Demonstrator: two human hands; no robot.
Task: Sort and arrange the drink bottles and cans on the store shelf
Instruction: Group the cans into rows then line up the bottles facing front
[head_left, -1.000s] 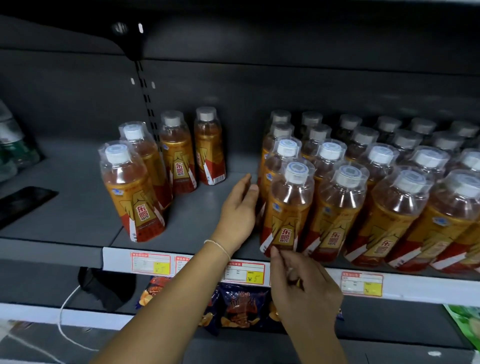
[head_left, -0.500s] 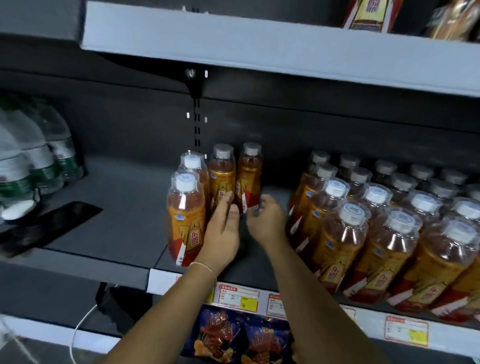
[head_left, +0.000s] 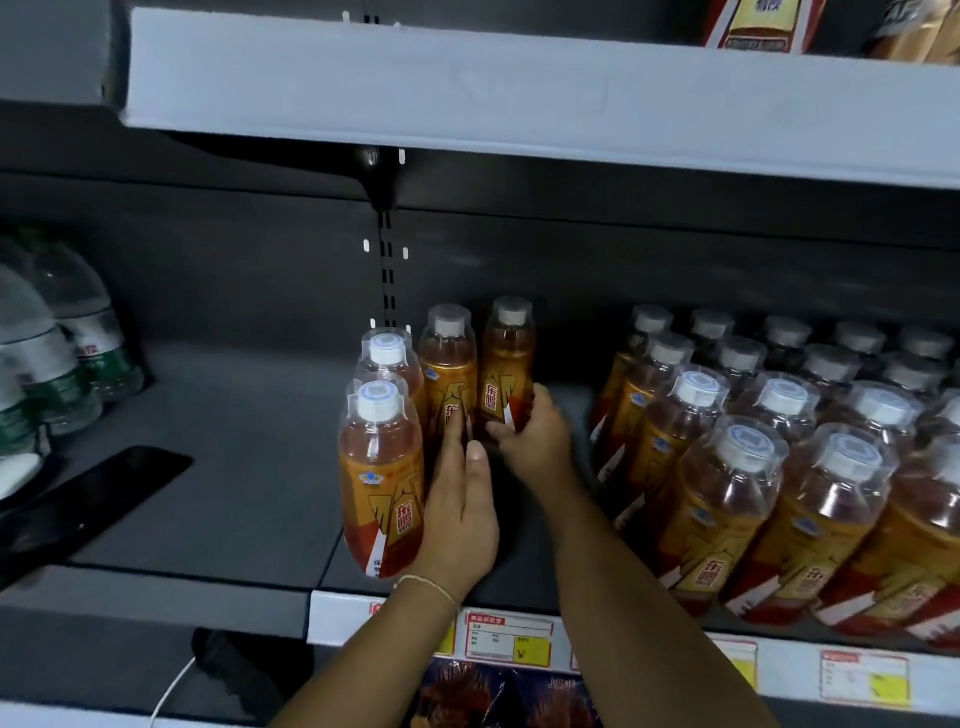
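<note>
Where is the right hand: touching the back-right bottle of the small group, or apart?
Touching. The head view shows the right hand curled around the back-right bottle, thumb in front, fingers on its right side.

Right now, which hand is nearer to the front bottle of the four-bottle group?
Left. The left hand lies flat against the front bottle's right side; the right hand is farther back, gripping the rear-right bottle.

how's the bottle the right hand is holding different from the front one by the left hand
The back bottle stands deep on the shelf, gripped low by the right hand; the front bottle stands at the edge, and the left hand lies flat beside it. Same orange drink, both upright.
</note>
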